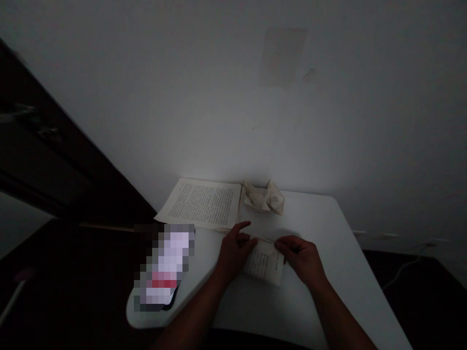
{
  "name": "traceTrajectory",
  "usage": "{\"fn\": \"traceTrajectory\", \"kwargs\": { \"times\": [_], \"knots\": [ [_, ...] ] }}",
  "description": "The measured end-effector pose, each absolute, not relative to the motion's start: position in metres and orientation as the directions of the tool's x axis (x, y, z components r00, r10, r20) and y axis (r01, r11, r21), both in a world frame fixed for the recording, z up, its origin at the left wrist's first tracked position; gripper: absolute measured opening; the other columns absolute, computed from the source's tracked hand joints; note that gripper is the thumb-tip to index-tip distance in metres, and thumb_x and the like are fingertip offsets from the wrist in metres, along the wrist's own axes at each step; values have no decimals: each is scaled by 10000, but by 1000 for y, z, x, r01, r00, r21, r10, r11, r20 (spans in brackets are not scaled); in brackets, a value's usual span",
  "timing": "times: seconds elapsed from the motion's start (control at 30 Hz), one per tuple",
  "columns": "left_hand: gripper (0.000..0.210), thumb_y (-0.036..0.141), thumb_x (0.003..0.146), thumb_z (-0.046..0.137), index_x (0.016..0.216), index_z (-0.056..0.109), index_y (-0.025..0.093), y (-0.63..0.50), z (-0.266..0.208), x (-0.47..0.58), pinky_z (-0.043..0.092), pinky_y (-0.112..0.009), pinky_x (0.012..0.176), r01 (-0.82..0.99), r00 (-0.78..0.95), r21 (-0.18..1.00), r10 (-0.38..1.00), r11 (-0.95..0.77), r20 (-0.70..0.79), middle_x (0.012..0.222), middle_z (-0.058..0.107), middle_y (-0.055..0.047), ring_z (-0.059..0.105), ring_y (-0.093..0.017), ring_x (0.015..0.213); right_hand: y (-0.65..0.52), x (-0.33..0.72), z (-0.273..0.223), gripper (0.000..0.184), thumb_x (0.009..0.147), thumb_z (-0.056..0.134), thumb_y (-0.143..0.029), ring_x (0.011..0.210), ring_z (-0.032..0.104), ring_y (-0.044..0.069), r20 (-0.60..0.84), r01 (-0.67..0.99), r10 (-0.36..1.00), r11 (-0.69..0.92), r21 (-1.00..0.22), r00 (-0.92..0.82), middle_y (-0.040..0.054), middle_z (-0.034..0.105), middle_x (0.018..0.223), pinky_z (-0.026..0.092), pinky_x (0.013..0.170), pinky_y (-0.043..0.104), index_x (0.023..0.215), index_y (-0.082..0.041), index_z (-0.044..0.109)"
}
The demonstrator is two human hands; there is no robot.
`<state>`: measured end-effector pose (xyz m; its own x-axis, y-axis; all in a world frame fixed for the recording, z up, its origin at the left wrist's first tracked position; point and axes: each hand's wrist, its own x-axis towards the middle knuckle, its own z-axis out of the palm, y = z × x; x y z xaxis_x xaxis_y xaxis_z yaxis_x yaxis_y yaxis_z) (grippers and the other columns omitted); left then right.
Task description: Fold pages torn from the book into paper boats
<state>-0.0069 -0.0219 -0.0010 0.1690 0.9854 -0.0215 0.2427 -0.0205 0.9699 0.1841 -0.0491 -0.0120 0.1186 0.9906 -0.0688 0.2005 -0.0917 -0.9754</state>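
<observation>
A folded sheet of printed paper [263,262] lies on the white table in front of me, its top edge creased over. My left hand [233,250] is at its upper left, the thumb on the paper and the index finger stretched out beyond it. At the upper right corner, my right hand [302,255] pinches the edge between thumb and fingers. Just behind stands a folded paper shape [263,197] with pointed flaps, made of similar printed paper.
A stack of printed pages [202,203] lies at the back left, against the wall. A phone [168,267] with a blurred-out screen rests near the left edge of the white table [317,214]. A cable [403,270] hangs by the wall at right.
</observation>
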Motion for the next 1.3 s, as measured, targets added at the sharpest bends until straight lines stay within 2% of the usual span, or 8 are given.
{"fn": "traceTrajectory", "kwargs": {
  "times": [0.13, 0.2, 0.27, 0.43, 0.63, 0.9, 1.13, 1.3],
  "knots": [
    [318, 245, 790, 550, 1102, 530, 184, -23, -6, -6, 517, -289, 704, 370, 98, 922, 992, -114, 83, 916, 648, -39, 621, -139, 707, -51, 181, -14, 272, 724, 642, -432, 443, 531, 120, -71, 259, 979, -120, -959, 190, 0, 621, 561, 439, 442, 241, 768, -165, 666],
    [281, 223, 800, 524, 1076, 549, 181, -28, -8, -4, 495, -350, 824, 500, 121, 823, 963, -270, 242, 1020, 623, -75, 610, -185, 876, -51, 179, -14, 284, 731, 628, -443, 423, 525, 124, -66, 296, 974, -130, -946, 217, -5, 600, 522, 425, 422, 241, 767, -163, 664],
    [302, 236, 790, 541, 1085, 557, 176, -35, -9, -1, 409, -413, 962, 586, 222, 680, 894, -441, 389, 1167, 556, -113, 507, -244, 1111, -52, 177, -13, 293, 740, 612, -449, 405, 516, 126, -53, 335, 972, -131, -933, 231, -7, 584, 496, 412, 404, 240, 766, -162, 662],
    [783, 527, 677, 642, 1314, 386, 148, -50, -12, 9, 277, -525, 1036, 619, 552, 461, 770, -636, 320, 1429, 292, -182, 252, -348, 1314, -49, 177, -14, 298, 773, 563, -449, 395, 520, 127, -27, 460, 980, -117, -880, 198, 20, 634, 559, 416, 398, 244, 780, -168, 664],
    [779, 603, 793, 452, 1375, 285, 114, -51, -22, 10, 224, -490, 1070, 682, 622, 310, 748, -662, 231, 1472, 203, -172, 140, -312, 1361, -44, 182, -7, 228, 790, 532, -372, 592, 637, 172, 2, 671, 996, -57, -739, 87, 32, 698, 709, 483, 591, 283, 798, -197, 678],
    [772, 626, 822, 384, 1395, 251, 127, -49, -21, 6, 200, -452, 1085, 675, 655, 269, 726, -687, 209, 1485, 170, -148, 108, -282, 1371, -46, 185, 2, 196, 843, 499, -319, 717, 630, 188, 59, 888, 995, 100, -448, -83, 37, 674, 797, 470, 689, 312, 854, -214, 665],
    [662, 551, 856, 395, 1391, 268, 181, -41, -13, -4, 203, -439, 1091, 629, 710, 243, 673, -738, 206, 1482, 215, -99, 155, -244, 1367, -50, 192, -8, 189, 875, 479, -225, 896, 580, 195, 327, 832, 894, 419, -364, -307, 63, 635, 937, 472, 822, 339, 909, -211, 664],
    [484, 393, 902, 406, 1334, 370, 176, -44, -17, -9, 266, -432, 1070, 673, 667, 185, 696, -716, 265, 1444, 312, -101, 260, -232, 1335, -52, 191, -16, 163, 865, 502, -225, 842, 575, 194, 419, 832, 854, 455, -317, -307, 64, 637, 921, 469, 805, 371, 886, -199, 661]
  ]
}}
